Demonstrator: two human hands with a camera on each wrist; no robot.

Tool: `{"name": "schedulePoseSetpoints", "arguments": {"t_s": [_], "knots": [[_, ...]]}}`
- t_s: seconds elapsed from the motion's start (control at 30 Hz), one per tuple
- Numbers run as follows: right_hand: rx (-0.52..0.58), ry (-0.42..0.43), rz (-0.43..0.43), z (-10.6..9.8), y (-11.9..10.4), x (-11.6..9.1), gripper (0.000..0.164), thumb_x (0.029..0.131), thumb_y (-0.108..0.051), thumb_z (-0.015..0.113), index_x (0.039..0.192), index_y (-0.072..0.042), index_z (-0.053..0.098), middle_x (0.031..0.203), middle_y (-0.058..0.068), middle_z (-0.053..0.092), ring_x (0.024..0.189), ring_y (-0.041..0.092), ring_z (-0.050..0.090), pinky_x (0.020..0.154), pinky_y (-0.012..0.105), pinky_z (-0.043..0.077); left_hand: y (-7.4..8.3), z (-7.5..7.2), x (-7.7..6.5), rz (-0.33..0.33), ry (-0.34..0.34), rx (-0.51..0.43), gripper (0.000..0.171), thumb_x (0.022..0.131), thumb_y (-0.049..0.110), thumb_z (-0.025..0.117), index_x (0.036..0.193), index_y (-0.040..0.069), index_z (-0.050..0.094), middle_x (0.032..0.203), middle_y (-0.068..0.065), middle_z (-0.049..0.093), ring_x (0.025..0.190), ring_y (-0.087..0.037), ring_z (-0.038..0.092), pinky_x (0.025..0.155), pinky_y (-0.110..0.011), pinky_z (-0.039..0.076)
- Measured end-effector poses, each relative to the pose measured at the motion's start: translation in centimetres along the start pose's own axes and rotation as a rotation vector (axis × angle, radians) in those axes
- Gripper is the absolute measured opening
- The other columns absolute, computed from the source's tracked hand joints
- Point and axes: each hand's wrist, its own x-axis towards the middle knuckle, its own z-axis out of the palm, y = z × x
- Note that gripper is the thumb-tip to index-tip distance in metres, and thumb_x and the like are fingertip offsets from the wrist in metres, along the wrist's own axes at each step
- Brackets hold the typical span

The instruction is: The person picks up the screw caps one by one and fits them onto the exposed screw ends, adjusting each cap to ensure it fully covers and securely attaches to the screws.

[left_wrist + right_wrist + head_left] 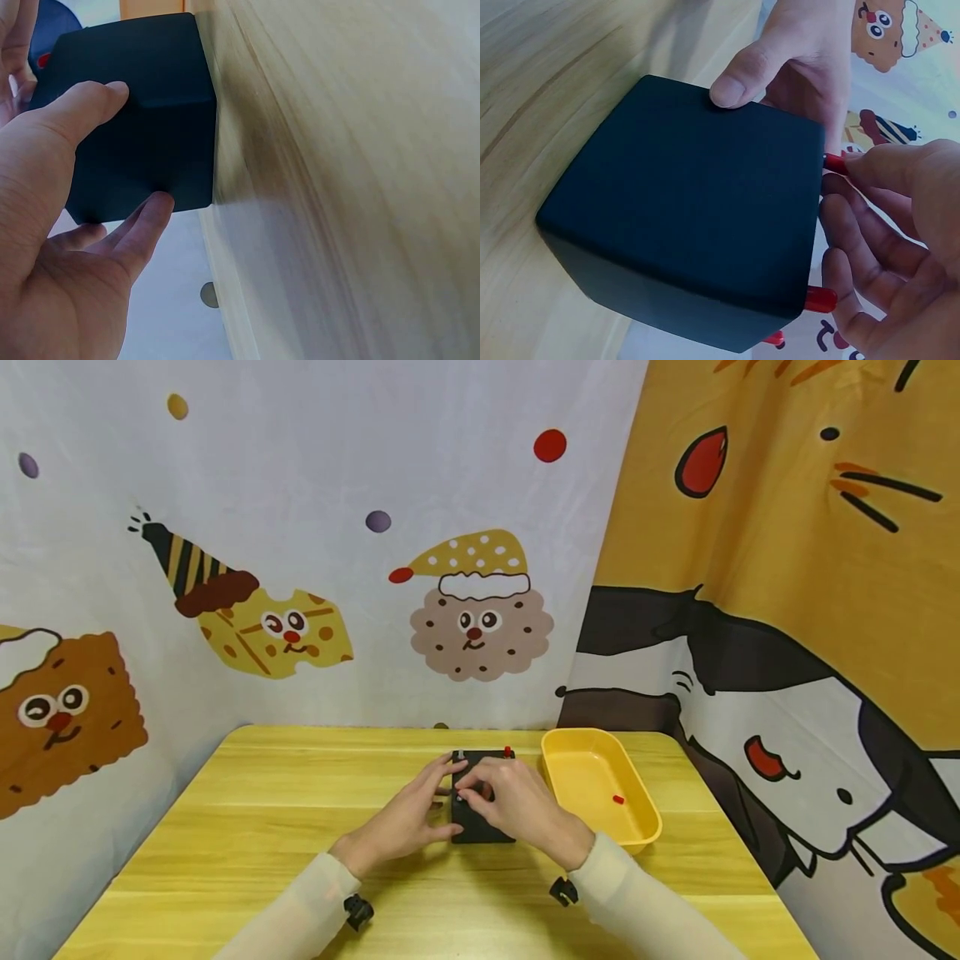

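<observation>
A black box (483, 827) stands on the table, red pegs standing out of its top. My left hand (401, 818) holds the box at its left side; in the left wrist view the thumb (94, 105) lies on one face and fingertips touch the adjoining one. Above the top face, my right hand (517, 793) pinches a small red peg (835, 163) between thumb and forefinger, its end at the box's surface. Nearby in the right wrist view are a second red peg (821, 298) at the box's edge and a third (774, 339), partly hidden.
Right of the box sits a yellow tray (647, 806) with a small red piece (618, 799) inside. The wooden table (300, 793) reaches back to a printed curtain (315, 485).
</observation>
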Motion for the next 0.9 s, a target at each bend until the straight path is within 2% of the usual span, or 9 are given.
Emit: {"name": "schedulePoseSetpoints", "arguments": {"t_s": [0.33, 0.67, 0.9], "knots": [[-0.012, -0.002, -0.013, 0.03, 0.08, 0.11, 0.008, 0.104, -0.020, 0.092, 0.111, -0.018, 0.091, 0.106, -0.002, 0.087, 0.077, 0.004, 0.074, 0.065, 0.008, 0.054, -0.20, -0.06, -0.02, -0.008, -0.003, -0.014, 0.102, 0.106, 0.021, 0.090, 0.185, 0.013, 0.026, 0.193, -0.022, 0.020, 0.145, -0.041, 0.073, 0.115, -0.049, 0.066], [-0.019, 0.029, -0.036, -0.13, 0.18, 0.03, 0.009, 0.102, -0.019, 0.094, 0.111, -0.018, 0.092, 0.105, -0.003, 0.086, 0.081, 0.007, 0.077, 0.069, 0.012, 0.059, 0.14, -0.24, 0.08, 0.002, 0.004, -0.008, 0.105, 0.106, 0.021, 0.090, 0.185, 0.009, 0.023, 0.193, -0.021, 0.022, 0.145, -0.040, 0.073, 0.116, -0.049, 0.066], [-0.001, 0.022, -0.021, -0.35, 0.13, -0.26, 0.011, 0.102, -0.018, 0.094, 0.113, -0.018, 0.092, 0.106, -0.002, 0.086, 0.082, 0.007, 0.079, 0.070, 0.012, 0.060, 0.12, -0.16, -0.09, -0.009, -0.009, -0.018, 0.102, 0.106, 0.020, 0.090, 0.185, 0.012, 0.026, 0.194, -0.024, 0.017, 0.145, -0.041, 0.073, 0.115, -0.050, 0.066]]}}
